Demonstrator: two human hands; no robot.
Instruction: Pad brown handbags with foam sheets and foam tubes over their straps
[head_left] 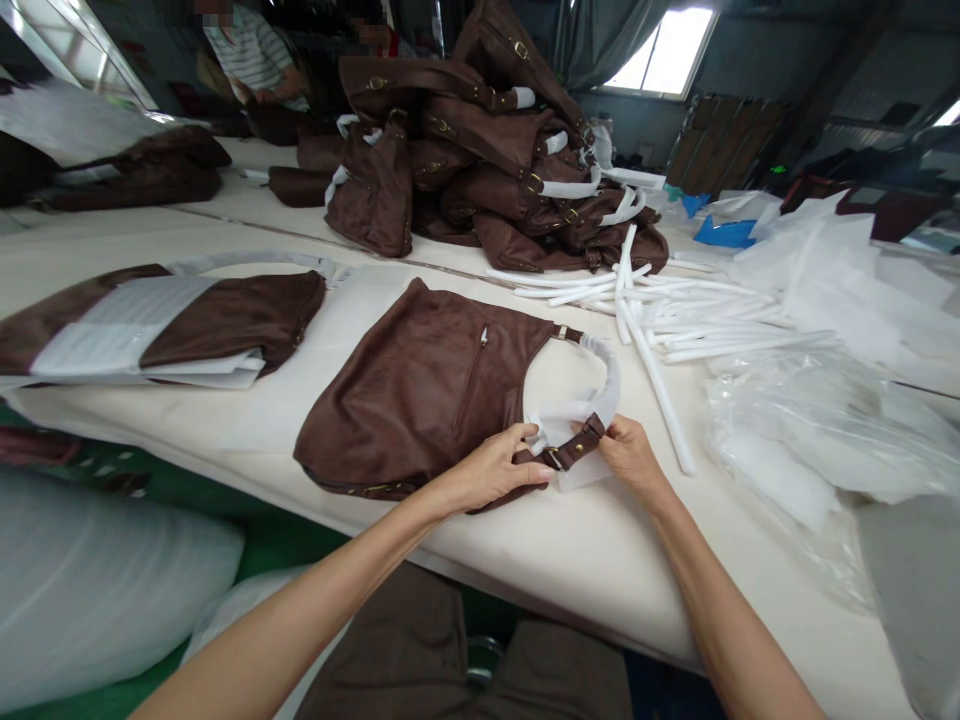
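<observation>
Both forearms come in from the bottom edge, angled up & inward, meeting at the near end of the strap. Left hand (491, 468) lies palm down, fingers curled, thumb & forefinger pinching the strap (571, 448) by its buckle, w/ the heel of the hand resting on the brown bag (424, 395). Right hand (628, 455) is just beside it, fingers closed in a pinch on the strap's end and the white wrap (600, 385) around it; fingertips mostly hidden behind the strap, so exact grip is hard to tell.

Bag lies flat on the table (570, 550) directly ahead of the left hand, long axis running from near-left to far-right, zip pocket facing up. Strap loops out to the right of the body, arcing back to the hands.

Beyond the right hand: loose white foam strips (660, 310); farther back, a pile of bags (487, 140). Right of the right hand, clear plastic sheeting (817, 430), partly cut off by the frame. Left of the left hand, another wrapped bag (165, 325), cut off at the edge. A person (251, 55) in a striped top is far back, only partly seen.
</observation>
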